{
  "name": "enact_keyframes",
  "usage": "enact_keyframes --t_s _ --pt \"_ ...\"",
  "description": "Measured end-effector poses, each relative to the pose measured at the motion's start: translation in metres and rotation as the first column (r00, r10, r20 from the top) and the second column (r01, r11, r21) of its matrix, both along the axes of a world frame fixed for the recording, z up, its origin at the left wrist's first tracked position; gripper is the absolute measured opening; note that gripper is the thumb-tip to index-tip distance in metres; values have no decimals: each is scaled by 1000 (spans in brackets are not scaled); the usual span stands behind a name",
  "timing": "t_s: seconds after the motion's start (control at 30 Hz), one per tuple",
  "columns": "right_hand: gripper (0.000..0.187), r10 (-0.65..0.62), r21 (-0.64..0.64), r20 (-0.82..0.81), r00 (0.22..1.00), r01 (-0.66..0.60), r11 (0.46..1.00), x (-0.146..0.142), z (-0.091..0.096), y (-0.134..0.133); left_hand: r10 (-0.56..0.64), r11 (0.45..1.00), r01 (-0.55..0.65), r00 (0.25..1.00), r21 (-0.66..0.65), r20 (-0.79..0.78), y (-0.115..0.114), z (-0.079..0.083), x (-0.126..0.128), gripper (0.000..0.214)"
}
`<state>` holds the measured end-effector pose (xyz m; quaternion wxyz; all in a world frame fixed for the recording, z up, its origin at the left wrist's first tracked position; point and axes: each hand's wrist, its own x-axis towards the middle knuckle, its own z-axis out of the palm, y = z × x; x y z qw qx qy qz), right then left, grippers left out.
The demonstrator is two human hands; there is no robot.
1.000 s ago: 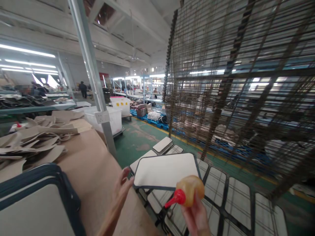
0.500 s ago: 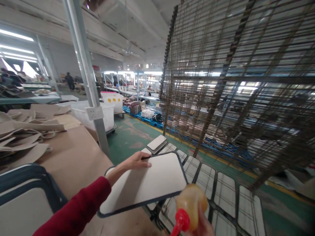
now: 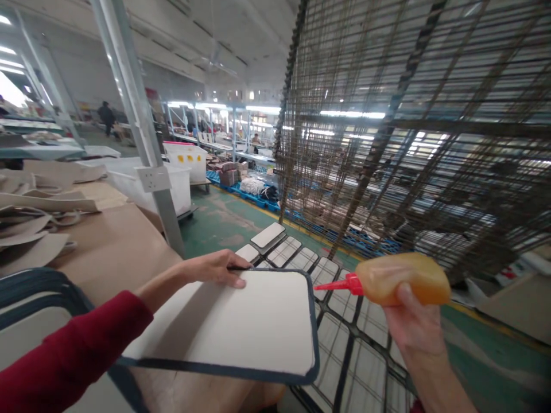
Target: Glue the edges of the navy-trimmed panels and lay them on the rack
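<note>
My left hand [image 3: 221,268] grips the far edge of a cream panel with dark blue edging [image 3: 262,324], thumb on top, and tilts it over the table's edge. Its fingers under the edge are hidden. In my right hand [image 3: 415,324] is a soft squeeze bottle [image 3: 402,279] of amber liquid, fingers wrapped round it. The bottle lies sideways, its red nozzle [image 3: 336,285] pointing left at the panel's right edge. A small gap seems to part the tip from the edging. More blue-edged panels [image 3: 34,327] are stacked at the lower left.
A brown table [image 3: 116,246] carries cut beige pieces [image 3: 30,229]. Several similar panels [image 3: 329,338] lie on a wire rack below. A tall wire mesh rack [image 3: 365,115] rises at the right. A metal post [image 3: 142,109] and white bins [image 3: 187,160] stand beyond the table.
My right hand has raised the bottle and moved right, turning it from nozzle-down toward me to nozzle-left. The panel has swung slightly, its right end nearer me. My view has shifted a little.
</note>
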<state>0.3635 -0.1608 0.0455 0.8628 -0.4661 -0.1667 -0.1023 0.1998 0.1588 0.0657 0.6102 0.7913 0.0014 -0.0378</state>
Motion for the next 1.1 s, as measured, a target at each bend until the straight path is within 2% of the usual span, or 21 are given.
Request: enact_keyframes --t_s 0.1,0.4,0.67,1.1 --pt "48 2 -6 23 1000 -2 1000 -1 1 -3 -144 990 144 979 -10 -144 -4 8 -3 34" --pt "48 1 -9 70 998 0 1000 5 1 -9 -164 986 163 974 -20 -156 -13 18 -3 39" --pt "54 38 14 59 998 -39 999 0 -4 -17 -180 984 177 969 -34 -167 -18 18 1 39" --pt "53 107 -63 35 994 -104 993 -6 -17 -27 -131 987 109 971 -118 -199 -20 23 -2 36"
